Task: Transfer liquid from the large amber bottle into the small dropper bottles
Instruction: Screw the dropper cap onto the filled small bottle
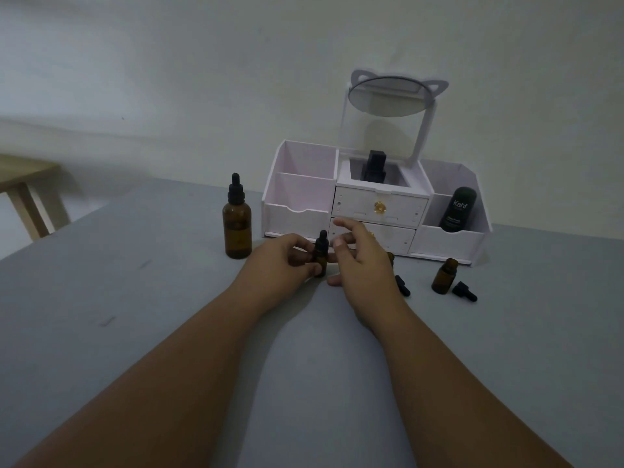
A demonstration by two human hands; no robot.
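Note:
The large amber bottle [237,224] stands upright on the grey table [135,315] with its black dropper cap on. Right of it, my left hand [280,261] grips a small capped dropper bottle [320,253] around its body. My right hand [358,258] hovers just right of that bottle's cap, fingers spread and loosely bent, holding nothing. Another small amber bottle [445,276] stands uncapped further right, with its black dropper cap [464,290] lying beside it. A second loose dropper cap [402,285] lies by my right wrist. A third small bottle is mostly hidden behind my right hand.
A white desk organiser [300,204] with drawers, a cat-ear mirror [388,96] and a dark Kahf tube [457,209] stands at the back against the wall. A wooden table leg [30,204] shows at the left, beyond the table edge.

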